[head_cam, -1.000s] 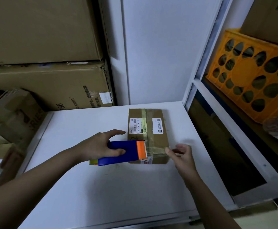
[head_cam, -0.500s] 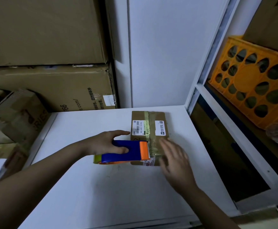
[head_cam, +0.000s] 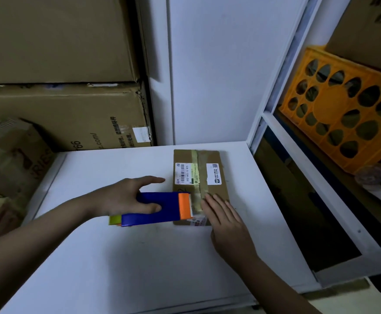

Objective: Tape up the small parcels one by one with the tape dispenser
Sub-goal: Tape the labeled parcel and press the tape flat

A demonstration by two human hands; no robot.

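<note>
A small flat brown parcel [head_cam: 214,159] lies on the white table [head_cam: 121,257], with white labels and a strip of tape running down its middle. My left hand [head_cam: 126,198] grips the blue tape dispenser [head_cam: 160,209], whose orange head rests on the parcel's near left part. My right hand [head_cam: 228,223] lies flat on the parcel's near end, fingers straight, pressing beside the dispenser's head. The near right corner of the parcel is hidden under that hand.
Large cardboard boxes [head_cam: 67,114] are stacked at the back left, with a smaller box [head_cam: 13,155] at the left edge. A white wall panel [head_cam: 212,71] stands behind the table. To the right, a white shelf frame [head_cam: 307,177] holds an orange crate [head_cam: 343,109].
My right hand went from the parcel's near right corner onto its top and now presses flat there. The dispenser has stayed at the parcel's near left, still in my left hand.
</note>
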